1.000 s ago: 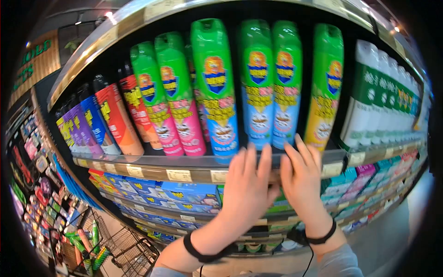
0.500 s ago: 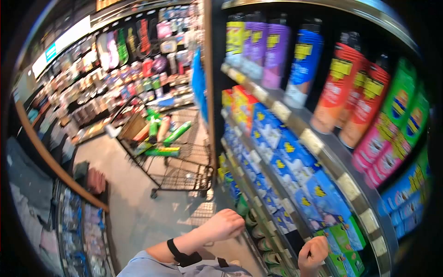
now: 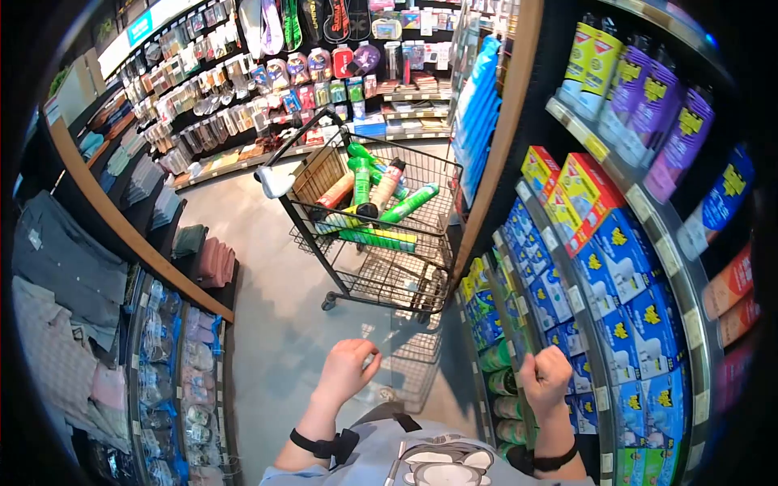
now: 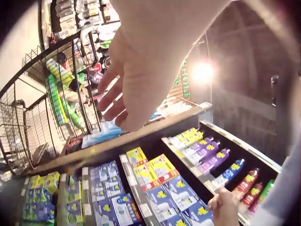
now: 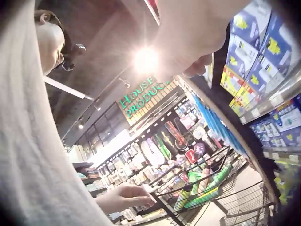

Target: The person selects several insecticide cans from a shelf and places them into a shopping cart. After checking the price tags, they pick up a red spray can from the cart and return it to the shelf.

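Note:
My left hand [image 3: 350, 368] hangs in front of my body over the aisle floor, fingers loosely bent and nothing held. In the left wrist view its fingers [image 4: 113, 94] dangle loosely. My right hand [image 3: 547, 379] is raised beside the right-hand shelf, fingers curled and holding nothing, overlapping the blue boxes in the head view. Ahead of both hands stands a black wire shopping cart [image 3: 318, 245]. Inside lie several long cans, among them a green can [image 3: 411, 203] and a peach can [image 3: 387, 186] with a dark cap. Neither hand touches the cart.
On the right, shelves carry blue boxes [image 3: 624, 251], red-yellow boxes [image 3: 579, 194] and purple spray cans [image 3: 681, 142]. A wooden post [image 3: 502, 138] stands at their far end. Hanging clothes [image 3: 69, 259] and folded pink cloths [image 3: 217, 263] line the left. Bare floor [image 3: 275, 324] leads to the cart.
My view swings left, from the spray-can shelf toward the cart, which now sits nearer the centre. Both hands have left the shelf edge by the green-topped cans and drawn back toward my body.

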`<action>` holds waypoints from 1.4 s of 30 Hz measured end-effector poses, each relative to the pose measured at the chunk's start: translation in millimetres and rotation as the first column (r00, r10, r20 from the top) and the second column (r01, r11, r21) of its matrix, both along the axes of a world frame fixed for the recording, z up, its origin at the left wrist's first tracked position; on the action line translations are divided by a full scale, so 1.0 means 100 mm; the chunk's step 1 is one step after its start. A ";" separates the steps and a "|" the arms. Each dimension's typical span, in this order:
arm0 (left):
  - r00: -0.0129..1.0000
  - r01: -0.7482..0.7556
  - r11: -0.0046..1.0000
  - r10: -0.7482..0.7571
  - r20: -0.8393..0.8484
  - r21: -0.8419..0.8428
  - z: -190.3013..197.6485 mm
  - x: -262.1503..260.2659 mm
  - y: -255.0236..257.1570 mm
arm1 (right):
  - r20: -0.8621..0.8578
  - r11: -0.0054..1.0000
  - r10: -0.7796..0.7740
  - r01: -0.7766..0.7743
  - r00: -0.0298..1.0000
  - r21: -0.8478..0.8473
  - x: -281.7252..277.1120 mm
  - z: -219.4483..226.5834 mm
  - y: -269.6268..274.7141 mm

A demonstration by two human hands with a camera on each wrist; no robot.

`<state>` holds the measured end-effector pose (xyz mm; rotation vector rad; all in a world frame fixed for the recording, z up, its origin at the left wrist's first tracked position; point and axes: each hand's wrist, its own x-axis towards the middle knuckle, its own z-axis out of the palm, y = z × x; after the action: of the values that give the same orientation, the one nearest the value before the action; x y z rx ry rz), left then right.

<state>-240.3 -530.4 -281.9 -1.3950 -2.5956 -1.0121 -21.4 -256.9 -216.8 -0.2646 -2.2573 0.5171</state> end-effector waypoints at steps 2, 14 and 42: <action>0.996 -0.083 0.996 0.083 -0.014 -0.015 0.02 -0.31 -0.18 | 0.014 1.000 0.004 -0.004 1.000 -0.029 -0.46 -0.06 -0.08; 0.942 -0.313 0.945 0.322 0.099 -0.095 -0.27 -1.47 -0.79 | 0.153 0.985 0.156 -0.144 0.976 -0.091 -2.53 -0.36 -0.19; 0.815 0.243 0.918 -0.018 0.579 -0.314 -0.85 -5.26 2.87 | 0.798 0.847 0.212 -0.513 0.564 0.137 -6.71 -3.05 1.95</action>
<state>-766.3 -243.6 -366.9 -1.5637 -3.3183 -1.1357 -692.2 -62.2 -521.6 0.2675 -3.2331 0.1795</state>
